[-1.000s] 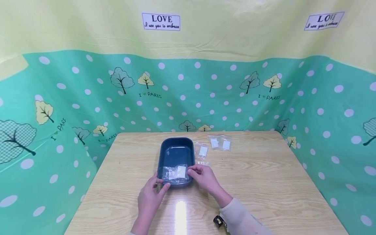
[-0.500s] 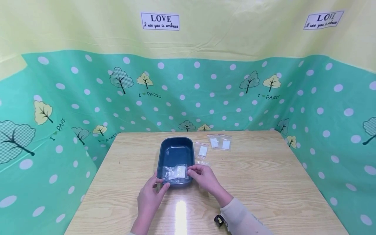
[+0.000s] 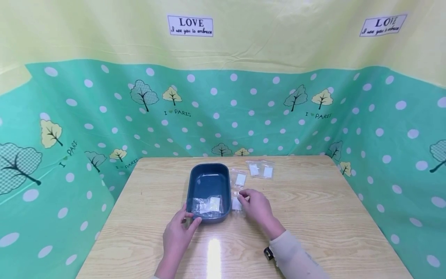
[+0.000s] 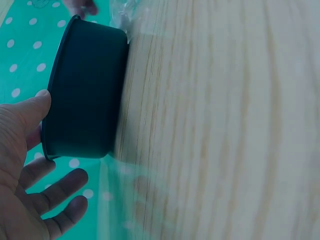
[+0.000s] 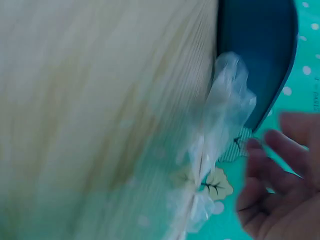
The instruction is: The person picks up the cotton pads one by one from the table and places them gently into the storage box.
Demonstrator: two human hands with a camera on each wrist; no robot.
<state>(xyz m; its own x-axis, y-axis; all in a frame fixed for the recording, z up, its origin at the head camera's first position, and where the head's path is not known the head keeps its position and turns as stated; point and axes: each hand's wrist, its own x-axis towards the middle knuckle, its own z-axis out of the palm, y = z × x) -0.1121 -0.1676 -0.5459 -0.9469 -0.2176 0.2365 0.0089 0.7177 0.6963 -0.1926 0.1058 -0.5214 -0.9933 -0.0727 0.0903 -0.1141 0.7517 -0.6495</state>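
A dark blue rectangular plastic tray (image 3: 209, 186) stands on the table. My left hand (image 3: 177, 236) grips its near left corner, thumb on the rim; in the left wrist view the other fingers are spread beside the tray wall (image 4: 90, 90). Inside the near end of the tray lie clear plastic zip bags (image 3: 215, 204) with white labels. My right hand (image 3: 258, 209) is right of the tray, its fingertips over another clear bag (image 3: 237, 204) with a white label. In the right wrist view the loosely bent fingers (image 5: 265, 170) are apart from a crumpled clear bag (image 5: 225, 100).
Another labelled bag (image 3: 240, 179) lies beside the tray's right wall. Two more bags, one on the left (image 3: 254, 169) and one on the right (image 3: 268, 172), lie at the table's back. A polka-dot cloth (image 3: 223, 112) hangs behind the wooden table (image 3: 313, 209).
My right hand has let go of the bag in the tray and moved right, out over the bag beside the tray. The left hand keeps its place on the corner.
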